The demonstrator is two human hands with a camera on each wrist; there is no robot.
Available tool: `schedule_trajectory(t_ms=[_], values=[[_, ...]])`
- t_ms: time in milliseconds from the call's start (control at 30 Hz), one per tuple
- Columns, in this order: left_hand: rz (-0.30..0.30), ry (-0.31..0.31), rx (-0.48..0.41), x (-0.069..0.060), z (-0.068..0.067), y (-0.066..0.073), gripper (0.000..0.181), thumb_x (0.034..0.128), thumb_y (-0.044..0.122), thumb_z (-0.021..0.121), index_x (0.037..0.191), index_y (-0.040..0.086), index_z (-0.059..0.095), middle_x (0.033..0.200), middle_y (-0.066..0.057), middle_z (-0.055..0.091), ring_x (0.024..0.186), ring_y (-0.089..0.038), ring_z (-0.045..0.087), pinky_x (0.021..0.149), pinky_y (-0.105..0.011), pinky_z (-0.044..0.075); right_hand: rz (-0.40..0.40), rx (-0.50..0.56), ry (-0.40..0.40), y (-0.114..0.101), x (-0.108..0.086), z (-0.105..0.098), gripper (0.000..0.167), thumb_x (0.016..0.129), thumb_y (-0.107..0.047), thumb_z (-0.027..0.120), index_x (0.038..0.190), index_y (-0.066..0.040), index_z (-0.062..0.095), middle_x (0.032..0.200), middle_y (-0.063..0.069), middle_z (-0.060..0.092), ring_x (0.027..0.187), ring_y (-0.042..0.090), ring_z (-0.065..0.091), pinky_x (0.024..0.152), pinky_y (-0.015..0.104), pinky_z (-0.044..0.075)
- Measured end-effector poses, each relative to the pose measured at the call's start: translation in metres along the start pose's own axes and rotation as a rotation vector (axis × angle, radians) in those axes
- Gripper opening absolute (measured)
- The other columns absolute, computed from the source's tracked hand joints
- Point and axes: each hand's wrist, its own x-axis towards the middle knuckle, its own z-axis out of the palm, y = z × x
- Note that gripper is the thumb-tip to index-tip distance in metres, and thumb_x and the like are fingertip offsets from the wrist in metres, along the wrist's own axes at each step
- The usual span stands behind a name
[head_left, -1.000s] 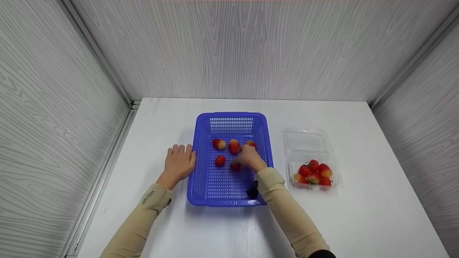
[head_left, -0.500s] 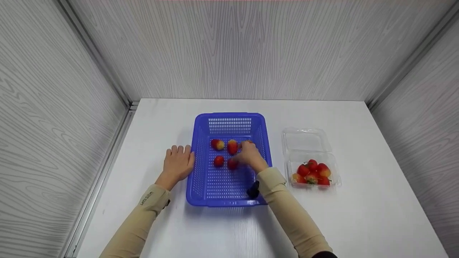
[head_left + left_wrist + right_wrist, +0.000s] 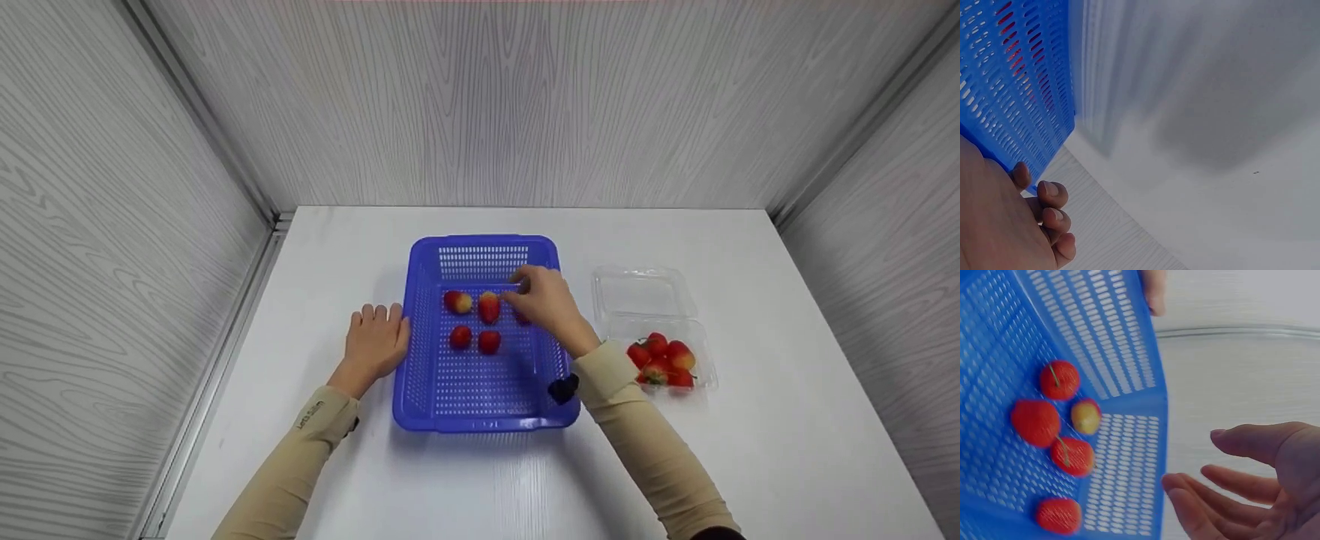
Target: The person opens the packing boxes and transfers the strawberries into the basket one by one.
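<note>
Beneath all the fingers, a pale, smooth-looking table (image 3: 787, 427), apparently flat support. Between both sets of fingers, a blue basket (image 3: 480, 386), probably steadied against sliding by the left hand (image 3: 375, 343), set at its rim with fingers loose and slightly bent, grasping nothing visible. Plastic, a rounded rectangle, slotted through walls and floor, likely for draining. Above its far right part, the right hand (image 3: 546, 298), thumb and fingertips curved yet parted, nothing between. Right of those fingertips, a clear clamshell (image 3: 646, 294), lid laid back, seemingly for access; thin, glossy, see-through. Inside, piled fruits (image 3: 657, 367), probably heaped for compactness. In the basket, under and left of the right fingertips, five loose fruits (image 3: 489, 343), spaced in two rows, perhaps for easy pinching: rounded, red, partly yellow, some green-stemmed.
</note>
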Motion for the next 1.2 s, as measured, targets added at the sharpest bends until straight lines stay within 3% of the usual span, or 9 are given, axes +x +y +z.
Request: schedule_trajectory(t_ms=[133,233,367,533,833,1067,1200], values=[[0.013,0.034,0.008,0.000,0.001,0.001,0.032,0.1032,0.027,0.034,0.103,-0.001,0.049,0.090,-0.022,0.052,0.086,-0.041,0.047,0.078,-0.053,0.036,-0.091,-0.033,0.108,0.014,-0.010,-0.036,0.021,0.087,-0.012,0.071,0.101,0.003,0.070,0.089,0.018,0.071,0.076,0.029,0.068,0.069,0.044,0.054],[0.005,0.019,0.015,0.000,0.001,0.000,0.033,0.1036,0.028,0.032,0.104,-0.001,0.049,0.090,-0.021,0.051,0.086,-0.040,0.047,0.077,-0.051,0.036,-0.102,-0.060,0.162,0.029,-0.018,-0.058,0.019,0.087,-0.011,0.070,0.099,0.003,0.070,0.084,0.018,0.071,0.072,0.030,0.067,0.067,0.045,0.053],[-0.008,-0.012,0.010,0.000,0.000,0.000,0.035,0.1042,0.029,0.030,0.107,0.000,0.049,0.093,-0.021,0.051,0.089,-0.040,0.046,0.080,-0.051,0.035,-0.034,-0.096,0.187,0.047,-0.033,-0.082,0.019,0.089,-0.013,0.070,0.102,0.002,0.070,0.087,0.018,0.071,0.075,0.031,0.068,0.066,0.046,0.054],[-0.017,-0.008,-0.003,0.000,0.001,0.000,0.035,0.1044,0.029,0.030,0.106,-0.001,0.049,0.094,-0.022,0.051,0.090,-0.041,0.046,0.081,-0.052,0.035,0.080,-0.141,0.177,0.072,-0.052,-0.101,0.023,0.092,-0.016,0.067,0.109,0.000,0.068,0.094,0.019,0.069,0.082,0.032,0.066,0.070,0.046,0.055],[-0.025,-0.050,-0.003,-0.001,0.001,0.002,0.037,0.1043,0.030,0.029,0.109,-0.001,0.048,0.094,-0.021,0.050,0.091,-0.040,0.045,0.082,-0.052,0.035,0.221,-0.149,0.117,0.126,-0.090,-0.105,0.028,0.094,-0.015,0.062,0.115,0.003,0.063,0.102,0.024,0.066,0.085,0.036,0.065,0.077,0.049,0.055],[-0.013,0.006,-0.005,-0.001,-0.002,0.000,0.033,0.1037,0.028,0.031,0.104,-0.001,0.048,0.090,-0.021,0.051,0.086,-0.040,0.046,0.079,-0.051,0.035,0.237,-0.235,0.208,0.167,-0.107,-0.094,0.028,0.090,-0.011,0.063,0.111,0.007,0.064,0.104,0.029,0.063,0.091,0.042,0.061,0.079,0.054,0.050],[-0.004,0.022,-0.006,-0.002,-0.001,0.001,0.031,0.1028,0.027,0.031,0.098,0.000,0.048,0.086,-0.019,0.050,0.083,-0.039,0.046,0.077,-0.051,0.036,0.276,-0.252,0.204,0.182,-0.117,-0.087,0.030,0.088,-0.010,0.063,0.112,0.009,0.064,0.104,0.029,0.060,0.094,0.043,0.059,0.081,0.055,0.049]])
